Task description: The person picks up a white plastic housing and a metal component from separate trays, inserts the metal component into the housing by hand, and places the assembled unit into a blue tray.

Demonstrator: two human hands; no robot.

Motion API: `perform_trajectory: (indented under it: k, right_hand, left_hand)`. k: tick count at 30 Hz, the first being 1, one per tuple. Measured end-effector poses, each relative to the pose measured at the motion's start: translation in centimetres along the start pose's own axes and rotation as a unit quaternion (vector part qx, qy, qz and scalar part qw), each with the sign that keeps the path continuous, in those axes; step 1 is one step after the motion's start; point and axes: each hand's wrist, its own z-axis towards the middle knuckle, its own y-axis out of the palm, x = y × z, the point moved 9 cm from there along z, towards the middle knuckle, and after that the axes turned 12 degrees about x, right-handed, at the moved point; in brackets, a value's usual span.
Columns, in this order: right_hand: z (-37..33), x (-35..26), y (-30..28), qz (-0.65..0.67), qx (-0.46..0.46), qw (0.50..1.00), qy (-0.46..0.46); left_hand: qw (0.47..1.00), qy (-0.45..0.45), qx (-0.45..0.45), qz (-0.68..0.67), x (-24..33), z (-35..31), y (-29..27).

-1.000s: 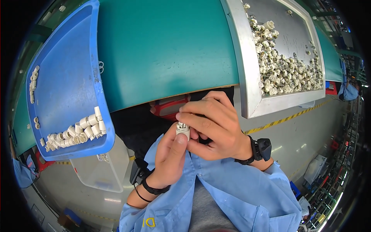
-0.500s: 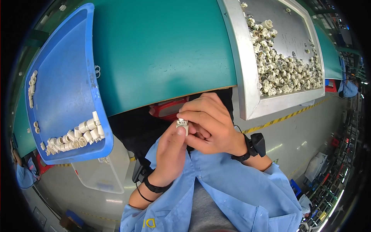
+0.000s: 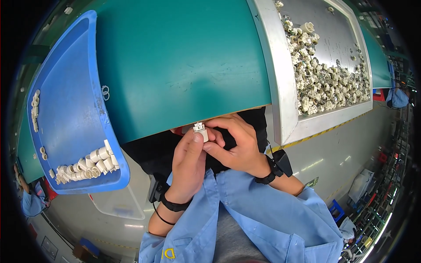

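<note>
My left hand (image 3: 188, 160) pinches the white fitting (image 3: 200, 133) by its smooth body (image 3: 201, 136), best for something probably light, stiff; the prongs (image 3: 198, 126) look fragile; my right hand (image 3: 238, 144) crowds alongside, its hold I cannot tell; the green table (image 3: 175, 65) lies just beyond.

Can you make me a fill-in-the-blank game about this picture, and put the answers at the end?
1. The plastic tray on the person's left is coloured ____.
2. The metal-framed tray lies on the person's ____ side.
3. The thumb of the left hand presses on a small part whose body is coloured ____.
4. The right hand has a black strap around its ____.

Missing words: blue; right; white; wrist.
</note>
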Motion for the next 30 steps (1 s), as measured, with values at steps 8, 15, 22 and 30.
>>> perform_trajectory:
  k: [8,15,22,30]
  right_hand:
    - [0.3,1.0,0.8,-0.032,-0.025,0.999,-0.029]
    - [0.2,2.4,1.1,-0.054,-0.009,0.994,-0.098]
    - [0.1,1.7,0.6,-0.092,0.036,0.984,-0.152]
    - [-1.2,2.2,2.3,-0.035,0.043,0.996,-0.068]
  left_hand:
    - [0.999,0.021,0.022,0.034,-0.2,0.6,-0.2]
    - [0.999,0.048,-0.015,0.003,-0.2,1.3,-0.3]
    - [0.998,0.052,0.037,0.027,-0.8,1.0,-1.4]
    - [0.995,0.069,0.02,0.063,0.0,0.5,-2.1]
